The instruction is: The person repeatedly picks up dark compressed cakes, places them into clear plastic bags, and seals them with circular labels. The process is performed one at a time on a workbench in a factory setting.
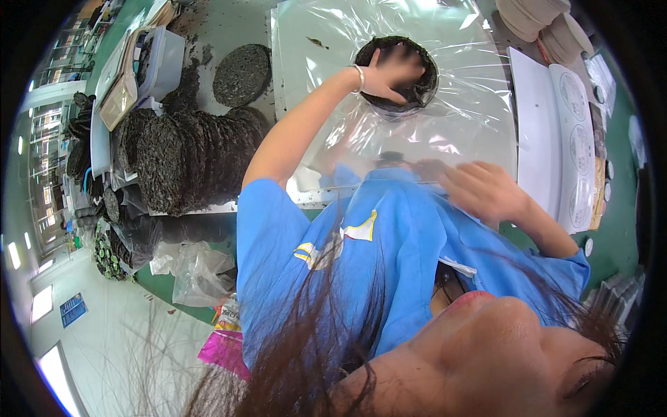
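With its fingers spread, my left hand (393, 73) is over a dark round cake (424, 86) of dried, pressed material, possibly seaweed. A bracelet circles that wrist, and blur softens the fingers. Clear plastic film (458, 109) with radiating creases surrounds the cake, and a transparent rim shows at its lower edge. My right hand (482, 190) is blurred near the front edge of the film-covered work surface, close to my blue shirt (396, 219). Its fingers lie close together; whether they hold the film cannot be made out.
Left of the film stand a row of similar dark cakes (193, 156), a single flat cake (242, 75) and a pale blue plastic box (164, 65). Printed sheets (576, 146) lie at right, below stacked pale round discs (565, 39). Crumpled clear bags (195, 273) are at lower left.
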Tool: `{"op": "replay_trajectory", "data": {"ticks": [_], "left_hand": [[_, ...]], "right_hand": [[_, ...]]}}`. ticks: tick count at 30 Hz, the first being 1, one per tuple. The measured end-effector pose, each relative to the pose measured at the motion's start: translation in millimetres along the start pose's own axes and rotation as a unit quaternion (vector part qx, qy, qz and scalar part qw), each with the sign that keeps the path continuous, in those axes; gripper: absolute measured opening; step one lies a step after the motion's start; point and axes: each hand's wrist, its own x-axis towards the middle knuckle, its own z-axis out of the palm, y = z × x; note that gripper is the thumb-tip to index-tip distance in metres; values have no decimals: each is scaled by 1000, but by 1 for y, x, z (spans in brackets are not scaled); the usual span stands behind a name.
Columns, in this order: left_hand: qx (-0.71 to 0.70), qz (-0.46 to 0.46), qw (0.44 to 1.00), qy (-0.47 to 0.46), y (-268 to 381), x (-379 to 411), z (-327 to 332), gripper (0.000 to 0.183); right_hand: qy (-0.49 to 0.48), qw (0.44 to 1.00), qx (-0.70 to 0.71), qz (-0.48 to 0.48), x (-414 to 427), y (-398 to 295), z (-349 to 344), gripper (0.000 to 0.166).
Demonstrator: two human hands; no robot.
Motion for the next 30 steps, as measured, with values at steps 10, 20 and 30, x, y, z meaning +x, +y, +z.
{"op": "replay_trajectory", "data": {"ticks": [10, 20, 30], "left_hand": [[-547, 289, 774, 139, 187, -122, -64, 33], [-757, -203, 483, 391, 74, -68, 90, 109], [-418, -9, 639, 645, 55, -10, 19, 108]], "right_hand": [[147, 931, -154, 297, 107, 68, 146, 58], [211, 932, -90, 281, 105, 99, 129, 33], [142, 920, -58, 361, 102, 108, 135, 20]]}}
